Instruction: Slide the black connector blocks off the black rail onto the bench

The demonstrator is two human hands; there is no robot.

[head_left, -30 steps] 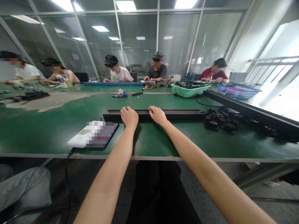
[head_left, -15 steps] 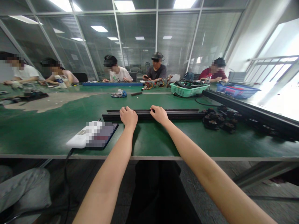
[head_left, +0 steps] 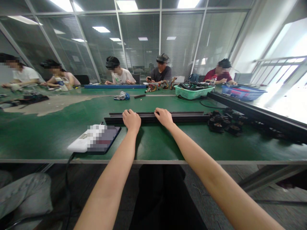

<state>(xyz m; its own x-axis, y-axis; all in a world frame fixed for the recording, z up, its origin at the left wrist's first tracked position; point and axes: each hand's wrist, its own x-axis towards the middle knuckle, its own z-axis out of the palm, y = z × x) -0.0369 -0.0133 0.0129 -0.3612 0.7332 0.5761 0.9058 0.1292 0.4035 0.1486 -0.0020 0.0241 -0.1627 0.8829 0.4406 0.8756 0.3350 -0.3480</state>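
Black metal rails [head_left: 148, 119] lie side by side across the green table [head_left: 153, 143], parallel to its front edge. My left hand [head_left: 131, 120] is curled over them left of the middle, with its fingers wrapped over the far side. A short way to the right, my right hand [head_left: 163, 116] grips the rails too, its thumb and fingers bent round the top. Fingertips of both hands are partly hidden. Beside the rails' right end sits a pile of small black parts [head_left: 223, 123].
A white device and a dark phone-like slab [head_left: 111, 140] lie at the left. Long black bars [head_left: 259, 111] run along the right. Farther back are a green basket [head_left: 192, 92], a blue basket [head_left: 244, 92], a cloth [head_left: 122, 95] and several people across the table.
Both hands and the rails hold the same place on the table. The view has shifted very slightly.
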